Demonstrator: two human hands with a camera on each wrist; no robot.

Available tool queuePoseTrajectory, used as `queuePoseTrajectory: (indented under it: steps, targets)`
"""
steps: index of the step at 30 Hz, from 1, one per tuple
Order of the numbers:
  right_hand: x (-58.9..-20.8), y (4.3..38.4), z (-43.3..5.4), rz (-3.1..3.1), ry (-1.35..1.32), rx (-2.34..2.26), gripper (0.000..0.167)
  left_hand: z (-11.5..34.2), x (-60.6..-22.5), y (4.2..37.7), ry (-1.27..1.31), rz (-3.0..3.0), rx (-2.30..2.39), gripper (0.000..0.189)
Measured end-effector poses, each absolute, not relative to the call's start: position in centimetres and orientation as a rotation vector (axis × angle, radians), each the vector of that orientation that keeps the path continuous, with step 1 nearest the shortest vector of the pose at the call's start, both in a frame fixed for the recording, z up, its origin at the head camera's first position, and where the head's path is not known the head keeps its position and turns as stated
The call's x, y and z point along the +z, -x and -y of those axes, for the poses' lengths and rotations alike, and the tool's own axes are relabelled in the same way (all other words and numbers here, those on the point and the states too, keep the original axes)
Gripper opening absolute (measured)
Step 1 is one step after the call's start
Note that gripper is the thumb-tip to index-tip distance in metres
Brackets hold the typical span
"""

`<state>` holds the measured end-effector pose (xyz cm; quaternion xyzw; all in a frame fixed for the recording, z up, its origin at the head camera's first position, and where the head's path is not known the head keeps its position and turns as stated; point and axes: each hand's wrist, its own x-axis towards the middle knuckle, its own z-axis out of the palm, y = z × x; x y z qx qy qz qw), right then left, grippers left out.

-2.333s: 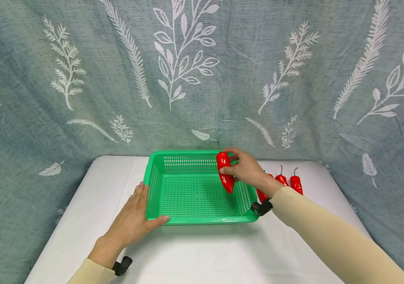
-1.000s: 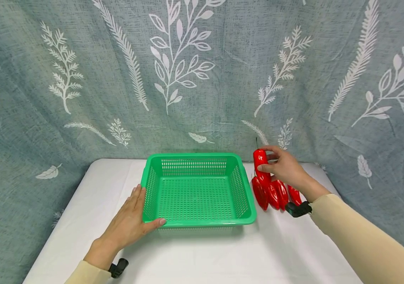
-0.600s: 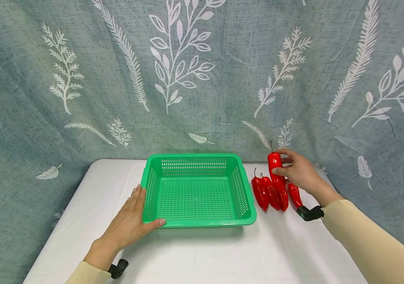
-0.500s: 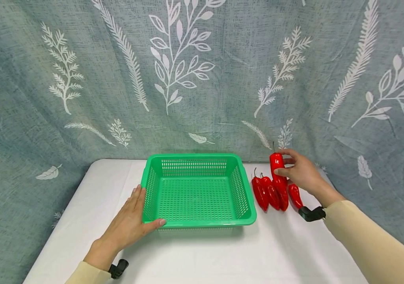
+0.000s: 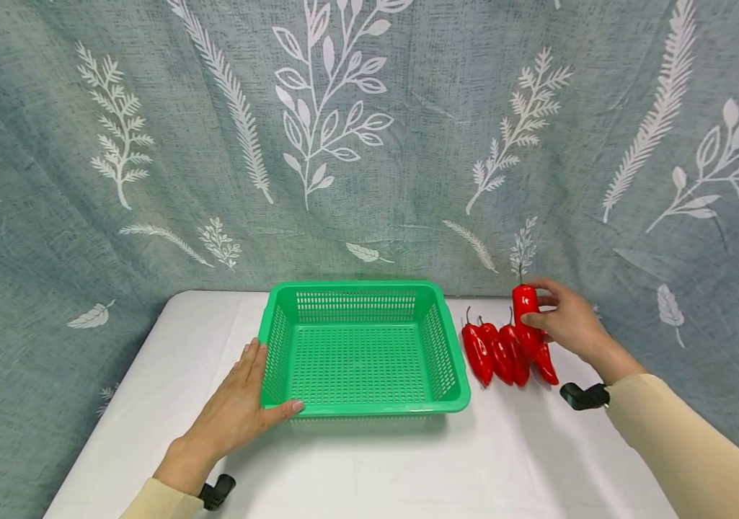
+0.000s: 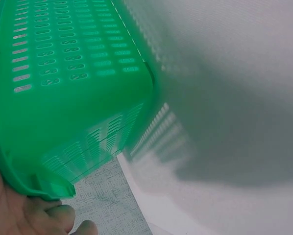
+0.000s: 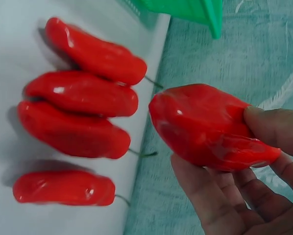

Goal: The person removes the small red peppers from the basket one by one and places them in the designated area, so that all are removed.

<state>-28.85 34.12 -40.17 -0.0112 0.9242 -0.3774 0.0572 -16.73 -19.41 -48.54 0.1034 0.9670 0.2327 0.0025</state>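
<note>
A red pepper [image 5: 524, 303] is held by its upper body in my right hand [image 5: 567, 321], its stem pointing up. Thumb and fingers pinch it from opposite sides, as the right wrist view shows of the same pepper [image 7: 200, 125]. It hangs over a row of several red peppers [image 5: 476, 353] lying side by side on the table, overlapping the rightmost ones. My left hand [image 5: 229, 407] rests at the left front corner of a green plastic basket [image 5: 369, 409], fingers straight along its side and thumb on the front rim. Nothing lies inside the basket.
A white cloth covers the table [image 5: 369, 468]. Behind it hangs a grey-green curtain [image 5: 434, 144] with white leaf prints. The pepper row lies just right of the basket. In the left wrist view, the basket wall [image 6: 63, 107] casts a shadow on the cloth.
My right hand has carried the pepper from above the basket to the right, across the pepper row to its right end. My left hand has stayed at the basket corner.
</note>
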Motion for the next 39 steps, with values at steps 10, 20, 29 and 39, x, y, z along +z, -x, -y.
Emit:
queuePoseTrajectory:
  steps: [10, 20, 29, 39]
  targets:
    - [-41.7, 29.5, -36.7, -2.855, -0.055, -1.031, 0.073, 19.4, -48.6, 16.7, -0.317, -3.029, 0.745, 0.128]
    - [-43.5, 29.9, -38.9, -2.866, -0.09, -0.999, 0.073, 19.4, -48.7, 16.7, -0.316, -3.031, 0.742, 0.128]
    - [-45.5, 30.4, -41.0, -2.871, -0.184, -0.896, 0.074, 19.5, -48.7, 16.8, -0.307, -3.023, 0.742, 0.128]
    - [-47.7, 30.5, -42.0, -2.832, -0.276, -0.809, 0.075, 19.5, -48.8, 16.8, -0.306, -3.028, 0.737, 0.129]
